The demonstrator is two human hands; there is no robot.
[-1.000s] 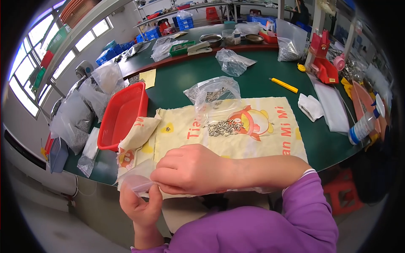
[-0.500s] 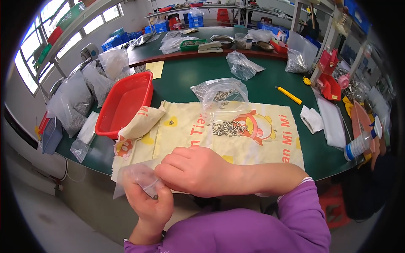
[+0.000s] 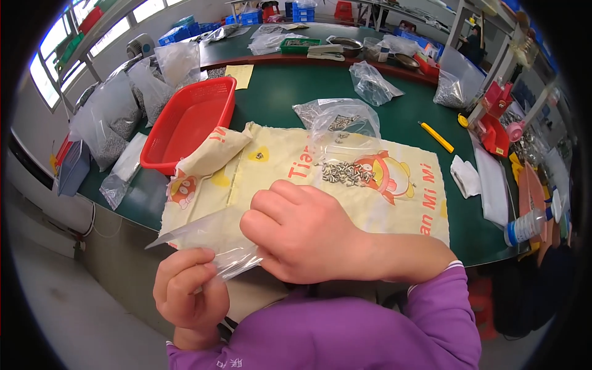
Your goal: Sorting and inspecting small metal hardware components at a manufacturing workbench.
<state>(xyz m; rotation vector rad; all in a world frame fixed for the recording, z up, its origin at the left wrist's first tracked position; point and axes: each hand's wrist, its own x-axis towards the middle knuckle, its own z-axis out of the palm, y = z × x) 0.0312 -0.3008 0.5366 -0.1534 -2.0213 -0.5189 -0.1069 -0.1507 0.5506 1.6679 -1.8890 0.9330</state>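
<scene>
Both hands gripped one small clear plastic bag [image 3: 213, 237] at the near table edge, about six o'clock in the view. The left hand [image 3: 188, 290] had its fingers curled shut on the bag's lower side; the right hand [image 3: 302, 231] pinched its right end, fingers bent closed. At twelve o'clock from the hands, a heap of small metal parts [image 3: 345, 172] lay on a printed cloth [image 3: 271, 160]. At ten o'clock sat a red basket [image 3: 188, 123].

Green worktable [image 3: 290, 86], grey floor [image 3: 68, 308], bright windows [image 3: 52, 61] at left.
</scene>
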